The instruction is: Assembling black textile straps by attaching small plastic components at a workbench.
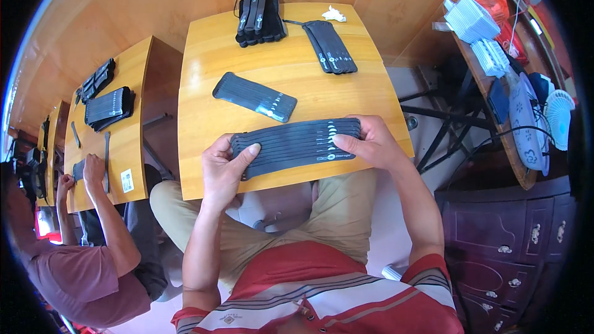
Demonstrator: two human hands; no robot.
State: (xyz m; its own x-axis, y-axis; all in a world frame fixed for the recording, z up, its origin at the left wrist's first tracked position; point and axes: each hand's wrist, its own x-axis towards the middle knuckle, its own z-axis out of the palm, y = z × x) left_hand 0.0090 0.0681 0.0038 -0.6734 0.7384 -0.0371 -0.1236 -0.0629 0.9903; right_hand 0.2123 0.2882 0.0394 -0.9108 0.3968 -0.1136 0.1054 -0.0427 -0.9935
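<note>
Above the table's near edge I hold a fanned stack of flat black straps (291, 143), side by side, with white printing near their right ends. My left hand (226, 167) grips the left end, thumb on top and fingers underneath. The right end is pinched by my right hand (368, 142), its thumb lying over the printed part. Just beyond lies a smaller fan of black straps (255, 96), slanted on the wooden table (201, 130). My fingertips below the stack are mostly hidden.
At the table's far side sit a thick black strap bundle (260, 18), another strap stack (330, 47) and a crumpled white tissue (334, 14). On the left, a co-worker (93, 272) handles straps at another table (130, 154). A side table (476, 80) and dark drawers (495, 241) stand right.
</note>
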